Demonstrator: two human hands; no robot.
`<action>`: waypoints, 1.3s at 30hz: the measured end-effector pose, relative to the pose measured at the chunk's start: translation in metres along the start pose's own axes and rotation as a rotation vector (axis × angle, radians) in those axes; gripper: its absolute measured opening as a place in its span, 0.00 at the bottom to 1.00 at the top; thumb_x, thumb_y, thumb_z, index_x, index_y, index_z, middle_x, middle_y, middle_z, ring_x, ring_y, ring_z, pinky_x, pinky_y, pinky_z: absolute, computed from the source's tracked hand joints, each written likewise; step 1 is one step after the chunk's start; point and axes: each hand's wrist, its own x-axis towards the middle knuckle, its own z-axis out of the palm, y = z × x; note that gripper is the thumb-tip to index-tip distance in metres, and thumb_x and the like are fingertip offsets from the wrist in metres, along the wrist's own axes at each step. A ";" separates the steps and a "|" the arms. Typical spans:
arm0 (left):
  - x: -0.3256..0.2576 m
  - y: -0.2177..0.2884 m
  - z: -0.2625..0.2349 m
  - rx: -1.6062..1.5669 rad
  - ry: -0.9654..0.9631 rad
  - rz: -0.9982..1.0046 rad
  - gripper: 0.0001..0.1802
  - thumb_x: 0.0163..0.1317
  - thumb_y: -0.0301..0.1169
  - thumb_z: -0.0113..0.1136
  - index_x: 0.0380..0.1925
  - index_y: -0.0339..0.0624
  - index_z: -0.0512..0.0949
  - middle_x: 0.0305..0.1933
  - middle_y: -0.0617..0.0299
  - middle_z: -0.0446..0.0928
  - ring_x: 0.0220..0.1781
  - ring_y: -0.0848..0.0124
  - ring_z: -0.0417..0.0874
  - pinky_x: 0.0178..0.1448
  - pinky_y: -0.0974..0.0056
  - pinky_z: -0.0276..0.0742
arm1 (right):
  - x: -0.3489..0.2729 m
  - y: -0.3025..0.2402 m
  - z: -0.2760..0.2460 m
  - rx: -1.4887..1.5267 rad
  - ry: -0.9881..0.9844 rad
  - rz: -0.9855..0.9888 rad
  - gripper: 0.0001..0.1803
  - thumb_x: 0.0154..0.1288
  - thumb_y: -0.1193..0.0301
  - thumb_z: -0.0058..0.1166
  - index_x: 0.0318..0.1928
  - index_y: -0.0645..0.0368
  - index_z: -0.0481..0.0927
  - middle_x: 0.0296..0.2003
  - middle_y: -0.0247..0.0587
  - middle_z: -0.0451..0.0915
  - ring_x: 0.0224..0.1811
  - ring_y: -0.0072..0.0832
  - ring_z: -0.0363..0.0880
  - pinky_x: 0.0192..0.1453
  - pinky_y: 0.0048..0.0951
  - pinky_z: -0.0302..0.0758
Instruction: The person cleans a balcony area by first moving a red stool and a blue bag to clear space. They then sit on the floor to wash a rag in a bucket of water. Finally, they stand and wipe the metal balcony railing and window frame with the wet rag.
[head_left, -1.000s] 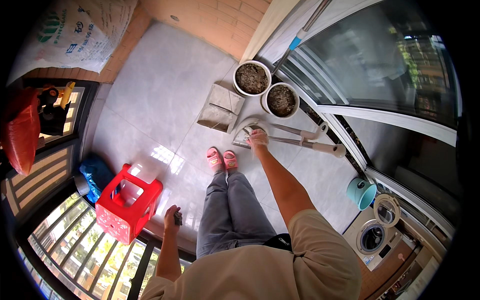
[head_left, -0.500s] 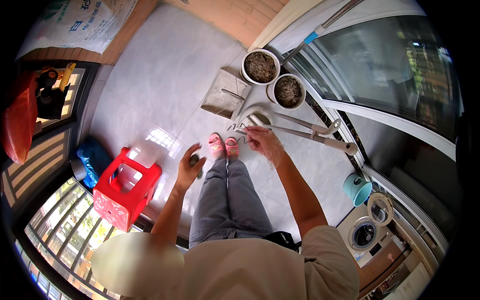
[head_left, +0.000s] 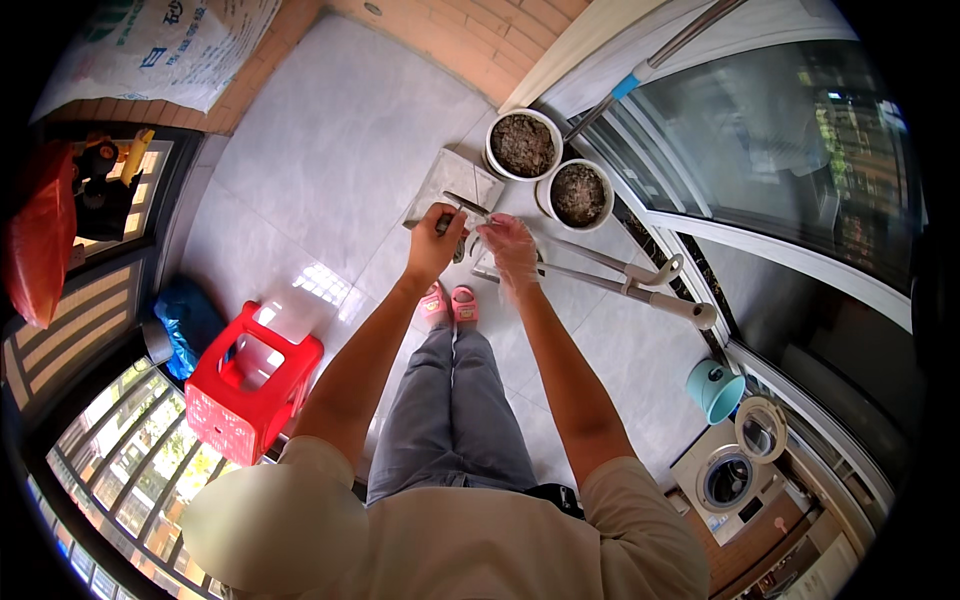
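My left hand reaches forward over the floor, fingers closed on a small dark greenish thing that I cannot make out. Close to its right, my right hand wears a thin clear plastic glove. Its fingers are pinched together, and what they hold is too small and hidden to name. Just beyond the fingertips lies a narrow dark bar, over a grey dustpan on the floor. I cannot tell whether either hand touches the bar.
Two white pots of soil, one behind the other, stand by the glass door. Long-handled tools lie at right. A red stool stands at left, near a blue bag. A turquoise bucket is at right.
My left hand has moved forward and right, close to my right hand, and its fingers have closed. My right hand has shifted slightly forward; the bent metal prongs seen at its fingertips no longer show.
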 end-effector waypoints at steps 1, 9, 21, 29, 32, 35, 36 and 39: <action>0.006 -0.004 0.001 -0.001 -0.001 0.019 0.07 0.61 0.29 0.55 0.33 0.36 0.74 0.27 0.61 0.78 0.29 0.78 0.79 0.31 0.74 0.72 | 0.003 0.004 0.004 -0.065 0.063 -0.055 0.15 0.55 0.79 0.58 0.43 0.60 0.71 0.35 0.36 0.77 0.36 0.18 0.74 0.40 0.18 0.71; 0.029 -0.017 0.000 0.207 0.152 -0.066 0.20 0.53 0.32 0.63 0.44 0.38 0.71 0.27 0.58 0.79 0.22 0.73 0.79 0.30 0.68 0.75 | 0.035 0.028 0.006 -0.526 0.242 -0.104 0.17 0.51 0.77 0.61 0.42 0.64 0.73 0.30 0.37 0.78 0.31 0.21 0.76 0.35 0.20 0.73; 0.029 -0.034 -0.019 0.214 0.040 0.021 0.29 0.49 0.31 0.66 0.52 0.41 0.67 0.38 0.57 0.80 0.35 0.72 0.79 0.41 0.68 0.75 | 0.026 0.026 0.007 -0.575 0.199 -0.010 0.22 0.50 0.73 0.62 0.46 0.59 0.71 0.33 0.40 0.79 0.33 0.26 0.77 0.37 0.27 0.75; 0.015 -0.034 -0.023 0.142 0.086 -0.007 0.29 0.53 0.27 0.63 0.54 0.38 0.64 0.39 0.57 0.78 0.33 0.75 0.78 0.38 0.71 0.75 | 0.037 0.039 -0.002 -0.538 0.137 -0.021 0.24 0.49 0.74 0.61 0.49 0.58 0.70 0.33 0.39 0.78 0.35 0.27 0.76 0.38 0.26 0.74; -0.008 -0.051 -0.035 -0.045 0.140 -0.063 0.26 0.54 0.26 0.62 0.52 0.36 0.66 0.36 0.57 0.78 0.33 0.74 0.79 0.38 0.70 0.75 | 0.036 0.035 -0.006 -0.572 0.049 0.016 0.29 0.47 0.74 0.61 0.52 0.59 0.67 0.39 0.41 0.76 0.40 0.28 0.76 0.45 0.28 0.73; -0.055 -0.053 -0.060 -0.285 0.173 -0.204 0.19 0.54 0.26 0.62 0.46 0.35 0.70 0.33 0.59 0.77 0.33 0.73 0.79 0.37 0.70 0.75 | 0.033 0.022 -0.030 -0.954 0.030 -0.033 0.26 0.46 0.74 0.58 0.50 0.64 0.70 0.42 0.43 0.75 0.42 0.31 0.76 0.49 0.29 0.73; -0.075 -0.047 -0.071 -0.345 0.183 -0.263 0.16 0.54 0.25 0.62 0.43 0.34 0.72 0.33 0.60 0.77 0.32 0.74 0.79 0.37 0.70 0.75 | 0.033 0.023 -0.040 -1.050 0.009 -0.079 0.24 0.46 0.74 0.57 0.48 0.65 0.72 0.40 0.43 0.76 0.42 0.31 0.77 0.48 0.29 0.73; -0.151 -0.074 -0.108 -0.356 0.360 -0.358 0.10 0.54 0.26 0.62 0.36 0.35 0.75 0.30 0.61 0.77 0.29 0.73 0.79 0.33 0.70 0.75 | 0.004 0.004 -0.041 -0.747 -0.228 0.126 0.19 0.53 0.78 0.56 0.46 0.69 0.70 0.31 0.41 0.76 0.25 0.22 0.75 0.25 0.21 0.74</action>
